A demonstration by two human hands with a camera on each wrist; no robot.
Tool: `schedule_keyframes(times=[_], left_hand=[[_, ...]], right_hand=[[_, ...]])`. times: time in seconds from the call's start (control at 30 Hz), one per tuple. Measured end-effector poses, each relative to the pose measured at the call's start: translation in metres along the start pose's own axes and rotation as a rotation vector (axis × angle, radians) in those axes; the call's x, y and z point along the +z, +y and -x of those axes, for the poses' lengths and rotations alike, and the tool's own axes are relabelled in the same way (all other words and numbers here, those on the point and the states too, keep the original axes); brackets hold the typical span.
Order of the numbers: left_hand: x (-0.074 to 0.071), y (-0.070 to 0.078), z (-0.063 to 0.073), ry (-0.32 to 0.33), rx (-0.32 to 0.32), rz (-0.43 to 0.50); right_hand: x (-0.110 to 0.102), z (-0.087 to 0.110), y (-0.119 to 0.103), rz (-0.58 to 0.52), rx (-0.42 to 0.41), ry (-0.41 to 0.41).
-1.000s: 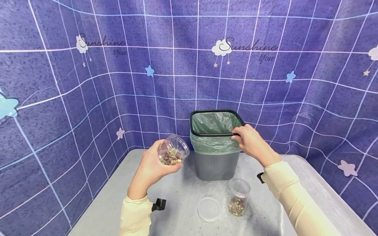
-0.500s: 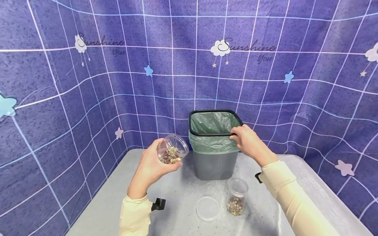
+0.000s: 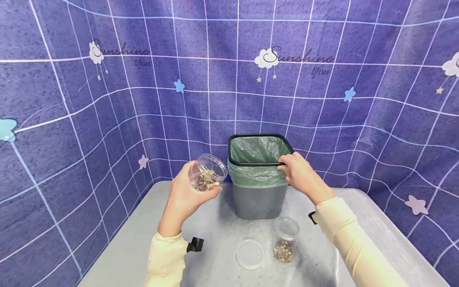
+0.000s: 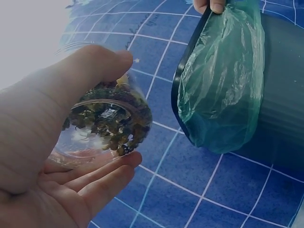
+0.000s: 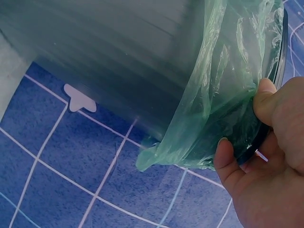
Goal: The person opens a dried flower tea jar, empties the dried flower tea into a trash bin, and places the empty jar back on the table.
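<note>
My left hand (image 3: pixel 186 195) grips a clear plastic jar (image 3: pixel 208 172), its open mouth tipped to the right toward the bin. Dried flowers (image 3: pixel 205 182) in yellow and dark red lie along the jar's lower side; the left wrist view shows them (image 4: pixel 114 126) through the clear wall. Just right of the jar stands a grey trash can (image 3: pixel 259 201), lined with a green bag (image 3: pixel 256 175) folded over its black rim (image 3: pixel 258 164). The front right corner of that rim is pinched by my right hand (image 3: pixel 303 173), thumb outside and fingers over the edge in the right wrist view.
On the grey table (image 3: pixel 211 247), in front of the can, lies a round clear lid (image 3: pixel 250 254). Beside it stands a second clear jar (image 3: pixel 285 241), upright and uncapped, with dried flowers at its bottom. A purple gridded cloth (image 3: pixel 215 99) hangs behind and on both sides.
My left hand has risen slightly with the jar, which stays tilted. The right hand keeps its hold on the rim. The whole head view has shifted a little.
</note>
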State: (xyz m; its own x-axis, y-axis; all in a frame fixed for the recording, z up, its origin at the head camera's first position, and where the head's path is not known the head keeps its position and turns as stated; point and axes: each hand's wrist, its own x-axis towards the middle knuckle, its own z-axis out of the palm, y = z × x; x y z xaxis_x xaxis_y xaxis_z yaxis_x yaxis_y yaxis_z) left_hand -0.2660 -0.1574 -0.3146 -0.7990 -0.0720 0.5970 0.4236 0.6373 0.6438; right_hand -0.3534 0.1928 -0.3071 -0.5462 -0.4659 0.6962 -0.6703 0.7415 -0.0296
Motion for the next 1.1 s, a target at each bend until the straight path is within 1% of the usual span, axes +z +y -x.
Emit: schedule_keyframes(times=[0.2,0.3,0.43,0.63,0.77,0.87,0.97,1.1], left_hand=[[-0.002,0.008,-0.008,0.046,0.028,0.016],[-0.003,0.012,-0.011,0.052,0.03,0.016],[-0.005,0.017,-0.016,0.044,0.033,-0.006],[-0.006,0.028,-0.03,0.043,0.056,-0.042],[-0.006,0.036,-0.038,0.056,0.08,-0.031],[-0.005,0.04,-0.043,0.058,0.082,-0.009],[-0.002,0.043,-0.049,0.045,0.079,0.001],[0.002,0.046,-0.055,0.02,0.085,-0.019]], right_hand=[[0.0,-0.001,-0.001,-0.004,-0.009,0.005],[0.001,-0.002,0.0,-0.003,-0.013,0.009],[0.004,-0.002,0.002,0.0,-0.018,0.012],[0.004,0.002,0.004,0.011,-0.036,0.044],[0.003,0.002,0.005,0.01,-0.05,0.069],[0.002,0.002,0.005,0.007,-0.054,0.073],[0.003,0.002,0.005,0.003,-0.061,0.073],[0.004,0.003,0.005,-0.001,-0.079,0.077]])
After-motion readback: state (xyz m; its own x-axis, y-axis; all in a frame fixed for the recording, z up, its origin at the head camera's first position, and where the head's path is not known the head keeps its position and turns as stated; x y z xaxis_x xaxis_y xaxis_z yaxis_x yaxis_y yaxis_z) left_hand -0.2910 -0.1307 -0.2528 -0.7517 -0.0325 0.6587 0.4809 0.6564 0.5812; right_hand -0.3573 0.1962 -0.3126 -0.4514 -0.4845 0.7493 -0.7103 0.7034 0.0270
